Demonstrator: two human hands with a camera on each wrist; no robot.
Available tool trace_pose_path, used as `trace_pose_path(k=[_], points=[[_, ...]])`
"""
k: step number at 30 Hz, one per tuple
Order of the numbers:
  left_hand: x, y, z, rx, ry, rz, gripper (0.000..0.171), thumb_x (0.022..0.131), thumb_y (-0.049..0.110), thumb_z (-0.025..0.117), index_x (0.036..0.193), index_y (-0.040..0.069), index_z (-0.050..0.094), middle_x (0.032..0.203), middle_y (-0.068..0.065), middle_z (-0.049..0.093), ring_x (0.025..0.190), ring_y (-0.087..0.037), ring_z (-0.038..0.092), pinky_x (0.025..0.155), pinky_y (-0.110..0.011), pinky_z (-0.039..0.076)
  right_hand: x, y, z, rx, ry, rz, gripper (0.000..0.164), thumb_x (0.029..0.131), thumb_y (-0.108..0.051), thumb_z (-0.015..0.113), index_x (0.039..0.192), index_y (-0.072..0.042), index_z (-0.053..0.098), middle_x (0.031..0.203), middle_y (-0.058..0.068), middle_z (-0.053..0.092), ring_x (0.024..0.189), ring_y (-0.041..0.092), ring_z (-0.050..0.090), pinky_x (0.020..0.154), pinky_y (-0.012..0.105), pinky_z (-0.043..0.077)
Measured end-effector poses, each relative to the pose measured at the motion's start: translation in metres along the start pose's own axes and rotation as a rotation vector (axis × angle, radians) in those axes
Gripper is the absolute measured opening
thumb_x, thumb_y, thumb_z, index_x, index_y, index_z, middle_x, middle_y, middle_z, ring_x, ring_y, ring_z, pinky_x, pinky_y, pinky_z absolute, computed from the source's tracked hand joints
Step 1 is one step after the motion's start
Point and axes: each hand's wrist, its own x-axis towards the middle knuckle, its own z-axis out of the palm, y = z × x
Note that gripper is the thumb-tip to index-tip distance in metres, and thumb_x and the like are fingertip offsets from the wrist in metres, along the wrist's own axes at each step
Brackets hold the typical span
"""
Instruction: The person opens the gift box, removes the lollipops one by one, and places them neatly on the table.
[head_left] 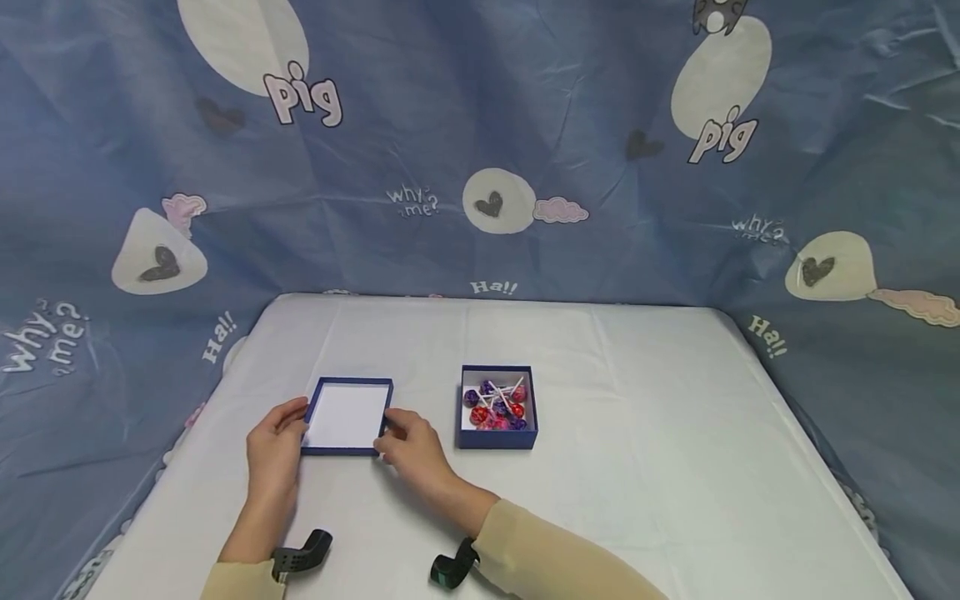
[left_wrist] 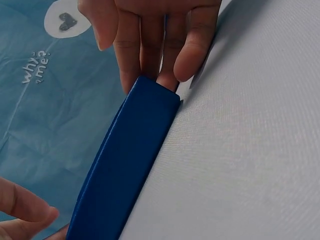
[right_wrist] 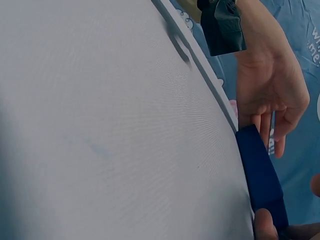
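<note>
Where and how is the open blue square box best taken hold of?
Probably best to grip the open blue square box by its left and right outer walls, from both sides: it stands upright, those walls are straight and unobstructed, and red and purple lollipops lie inside.

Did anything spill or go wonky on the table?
Nothing stands out. The lollipops I see lie inside the box, just jumbled with sticks crossing. The lid sits left of it, white inside facing up, and nothing looks broken.

The left grip (head_left: 273,446) reaches forward, the right grip (head_left: 417,452) slants leftward, each curled, facing the other.
</note>
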Motion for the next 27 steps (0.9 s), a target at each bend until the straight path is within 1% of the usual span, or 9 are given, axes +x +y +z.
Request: trace_pose_path(k=[3, 5, 8, 10, 12, 15, 20, 25, 27], points=[[0.0, 0.001, 0.0, 0.006, 0.013, 0.012, 0.046, 0.096, -0.004, 0.046, 0.14, 0.002, 0.057, 0.138, -0.016, 0.059, 0.129, -0.028, 0.053, 0.105, -0.037, 0.044, -0.001, -0.002, -0.001, -0.028, 0.003, -0.001, 0.054, 0.086, -0.004, 0.07, 0.138, 0.005, 0.056, 0.091, 0.002, 0.063, 0.07, 0.009, 0.061, 0.063, 0.02, 0.054], [0.0, 0.003, 0.0, 0.016, 0.026, 0.023, 0.046, 0.096, -0.003, 0.046, 0.14, 0.003, 0.057, 0.138, -0.016, 0.059, 0.128, -0.027, 0.054, 0.104, -0.035, 0.045, -0.002, -0.003, -0.003, -0.07, -0.002, -0.009, 0.055, 0.086, -0.006, 0.07, 0.139, 0.002, 0.056, 0.096, 0.003, 0.065, 0.077, 0.007, 0.061, 0.066, 0.02, 0.053], [-0.001, 0.005, 0.0, 0.042, 0.043, 0.034, 0.046, 0.096, -0.001, 0.047, 0.14, 0.005, 0.058, 0.138, -0.014, 0.06, 0.127, -0.025, 0.054, 0.104, -0.037, 0.045, -0.005, -0.007, -0.006, -0.121, -0.021, -0.02, 0.055, 0.087, -0.009, 0.071, 0.14, -0.004, 0.057, 0.111, 0.004, 0.067, 0.092, 0.009, 0.061, 0.076, 0.022, 0.053], [-0.003, 0.008, 0.0, 0.064, 0.052, 0.044, 0.046, 0.096, 0.0, 0.047, 0.141, 0.007, 0.058, 0.139, -0.013, 0.059, 0.127, -0.025, 0.053, 0.105, -0.039, 0.045, -0.006, -0.009, -0.009, -0.144, -0.036, -0.028, 0.054, 0.088, -0.012, 0.071, 0.14, -0.007, 0.058, 0.121, 0.004, 0.066, 0.102, 0.01, 0.06, 0.082, 0.023, 0.052], [-0.004, 0.011, 0.0, 0.086, 0.057, 0.053, 0.046, 0.097, 0.002, 0.047, 0.141, 0.008, 0.058, 0.14, -0.013, 0.058, 0.128, -0.026, 0.053, 0.105, -0.042, 0.045, -0.007, -0.012, -0.011, -0.141, -0.055, -0.035, 0.052, 0.089, -0.013, 0.071, 0.14, -0.009, 0.058, 0.126, 0.004, 0.065, 0.107, 0.014, 0.062, 0.085, 0.023, 0.052], [-0.008, 0.015, 0.0, 0.11, 0.063, 0.083, 0.046, 0.097, 0.003, 0.049, 0.142, 0.008, 0.058, 0.142, -0.013, 0.057, 0.13, -0.028, 0.052, 0.107, -0.046, 0.044, -0.009, -0.016, -0.015, -0.144, -0.076, -0.053, 0.051, 0.089, -0.013, 0.07, 0.139, -0.011, 0.059, 0.129, 0.006, 0.064, 0.107, 0.014, 0.062, 0.083, 0.022, 0.053], [-0.015, 0.023, 0.001, 0.125, 0.065, 0.122, 0.046, 0.097, 0.003, 0.051, 0.142, 0.009, 0.058, 0.143, -0.012, 0.056, 0.133, -0.03, 0.05, 0.109, -0.05, 0.042, -0.011, -0.025, -0.025, -0.139, -0.102, -0.078, 0.048, 0.09, -0.013, 0.07, 0.137, -0.015, 0.06, 0.129, 0.008, 0.064, 0.101, 0.01, 0.063, 0.073, 0.02, 0.056], [-0.022, 0.031, 0.006, 0.121, 0.048, 0.144, 0.046, 0.097, 0.003, 0.052, 0.141, 0.01, 0.058, 0.142, -0.011, 0.057, 0.134, -0.029, 0.049, 0.109, -0.049, 0.043, -0.015, -0.038, -0.037, -0.16, -0.126, -0.117, 0.046, 0.091, -0.013, 0.07, 0.136, -0.018, 0.061, 0.128, 0.008, 0.065, 0.102, 0.011, 0.063, 0.075, 0.021, 0.055], [-0.026, 0.034, 0.008, 0.111, 0.035, 0.153, 0.046, 0.096, 0.003, 0.053, 0.142, 0.009, 0.058, 0.142, -0.012, 0.057, 0.134, -0.029, 0.049, 0.109, -0.048, 0.043, -0.015, -0.044, -0.043, -0.171, -0.13, -0.134, 0.046, 0.091, -0.012, 0.069, 0.136, -0.018, 0.061, 0.125, 0.006, 0.066, 0.102, 0.011, 0.063, 0.077, 0.022, 0.054]])
